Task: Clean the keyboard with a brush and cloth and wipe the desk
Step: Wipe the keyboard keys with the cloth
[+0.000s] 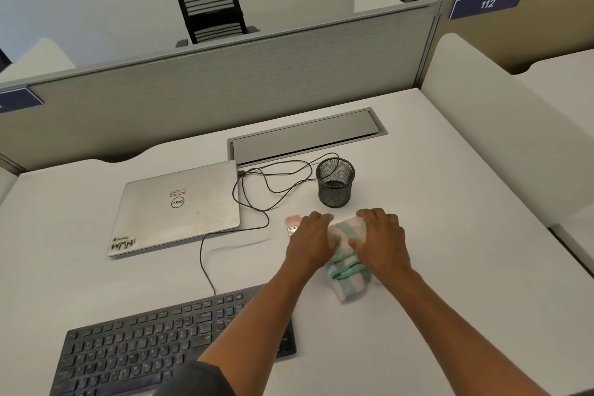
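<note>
A folded cloth [348, 270] with green, white and pale orange stripes lies on the white desk [450, 283], right of the middle. My left hand [310, 241] rests on the cloth's left side and my right hand [381, 239] presses on its right side, fingers spread flat. A small brush [292, 223] with pale bristles pokes out just left of my left hand, mostly hidden under it. The black keyboard [144, 344] lies at the near left, and my left forearm crosses over its right end.
A shut silver laptop [176, 209] lies at the left. A black cable [257, 199] loops from it to the keyboard and past a black mesh pen cup [335, 182]. A grey cable hatch [305, 137] sits behind. Grey partitions [225, 83] wall the desk's back and right.
</note>
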Available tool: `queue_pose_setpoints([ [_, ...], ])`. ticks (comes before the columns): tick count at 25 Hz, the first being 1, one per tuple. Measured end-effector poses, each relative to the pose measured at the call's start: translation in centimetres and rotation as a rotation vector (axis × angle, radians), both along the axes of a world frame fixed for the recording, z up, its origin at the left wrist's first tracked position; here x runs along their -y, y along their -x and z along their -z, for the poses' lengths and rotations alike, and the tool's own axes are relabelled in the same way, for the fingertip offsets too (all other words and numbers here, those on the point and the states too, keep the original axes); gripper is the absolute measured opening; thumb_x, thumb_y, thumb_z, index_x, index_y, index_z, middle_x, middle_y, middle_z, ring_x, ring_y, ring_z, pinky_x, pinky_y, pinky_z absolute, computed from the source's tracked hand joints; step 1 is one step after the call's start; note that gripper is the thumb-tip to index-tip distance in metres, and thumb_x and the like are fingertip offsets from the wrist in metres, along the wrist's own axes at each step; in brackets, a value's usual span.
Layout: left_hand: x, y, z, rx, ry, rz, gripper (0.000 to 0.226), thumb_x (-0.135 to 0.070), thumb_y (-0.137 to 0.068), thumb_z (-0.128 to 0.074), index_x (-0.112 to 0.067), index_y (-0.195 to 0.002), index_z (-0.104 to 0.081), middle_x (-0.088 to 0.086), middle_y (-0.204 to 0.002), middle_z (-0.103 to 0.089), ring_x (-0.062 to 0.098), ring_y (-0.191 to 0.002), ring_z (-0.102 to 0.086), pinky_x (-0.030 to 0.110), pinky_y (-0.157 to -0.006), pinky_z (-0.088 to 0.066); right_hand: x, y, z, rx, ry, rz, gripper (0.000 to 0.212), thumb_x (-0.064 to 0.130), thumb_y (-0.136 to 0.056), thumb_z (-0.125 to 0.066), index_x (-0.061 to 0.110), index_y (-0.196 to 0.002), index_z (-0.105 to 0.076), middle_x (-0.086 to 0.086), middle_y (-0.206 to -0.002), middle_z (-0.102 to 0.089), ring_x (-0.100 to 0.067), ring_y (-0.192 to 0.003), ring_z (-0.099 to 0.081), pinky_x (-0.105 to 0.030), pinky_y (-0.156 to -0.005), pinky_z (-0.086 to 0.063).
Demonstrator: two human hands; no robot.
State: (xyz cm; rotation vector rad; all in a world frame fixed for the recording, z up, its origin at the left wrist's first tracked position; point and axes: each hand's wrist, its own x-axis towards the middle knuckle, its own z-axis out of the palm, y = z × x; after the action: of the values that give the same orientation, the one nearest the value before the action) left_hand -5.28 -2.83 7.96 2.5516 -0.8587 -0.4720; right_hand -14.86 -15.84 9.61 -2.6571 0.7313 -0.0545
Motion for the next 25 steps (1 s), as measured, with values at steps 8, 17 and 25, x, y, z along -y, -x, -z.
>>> queue_pose_setpoints([
  [8,2.2,-0.1,0.3,-0.018,-0.247,0.014,0.071,-0.060,-0.079,-0.071,-0.016,-0.131,-0.051,0.010,-0.126,-0.053,0.029,-0.121,-0.049,0.043,-0.097,-0.045,1.4,1.2,2.2,-0.247,-0.163,-0.019,0.095,0.055,-0.075,-0.074,0.033,-0.152,-0.022,-0.001,-0.161,-0.010,-0.030,-0.139,-0.027,-0.046,-0.109,-0.034],
  [17,3.1,0.7,-0.1,-0.134,-0.122,-0.045,0.046,-0.044,-0.077,-0.078,-0.016,-0.108,-0.056,0.002,-0.103,-0.063,0.023,-0.099,-0.060,0.032,-0.072,-0.041,0.6,2.6,2.9,-0.194,-0.111,-0.070,0.113,0.078,-0.062,-0.067,0.030,-0.152,-0.016,-0.001,-0.164,-0.002,-0.028,-0.137,-0.032,-0.042,-0.110,-0.036],
  [25,-0.6,0.5,-2.3,-0.546,0.287,-0.203,0.042,-0.032,-0.074,-0.088,-0.017,-0.104,-0.063,0.000,-0.092,-0.063,0.017,-0.086,-0.059,0.032,-0.074,-0.050,-3.8,3.4,1.9,0.040,-0.096,-0.065,0.113,0.069,-0.066,-0.072,0.029,-0.155,-0.014,0.002,-0.161,-0.016,-0.027,-0.126,-0.044,-0.040,-0.095,-0.047],
])
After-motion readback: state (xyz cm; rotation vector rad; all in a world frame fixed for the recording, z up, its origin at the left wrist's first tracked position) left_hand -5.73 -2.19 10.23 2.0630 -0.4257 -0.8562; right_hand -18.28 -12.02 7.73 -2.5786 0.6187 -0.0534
